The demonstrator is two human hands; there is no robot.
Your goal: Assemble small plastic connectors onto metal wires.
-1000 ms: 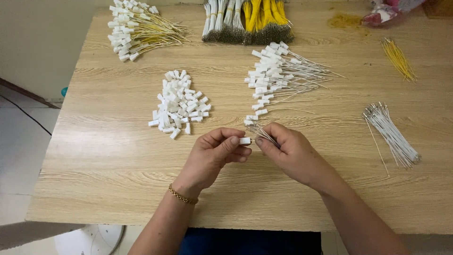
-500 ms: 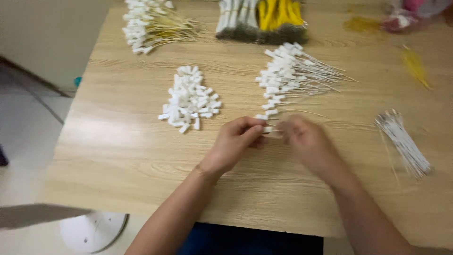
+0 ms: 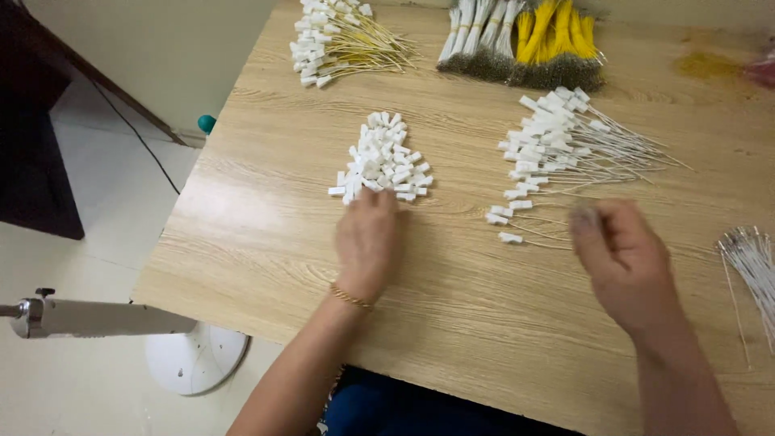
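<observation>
Desk: pale wood, carrying every pile.
Wired pile: white caps with thin leads fanning right, just ahead-left of the right hand.
Loose caps: white heap directly ahead of the left hand, touching its fingertips.
Left hand: nearer; fingers reaching flat, grip not closed.
Right hand: blurred; grip cannot be told.

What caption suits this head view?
Left hand reaches the pile of white connectors; right hand hovers beside wired connectors.
</observation>
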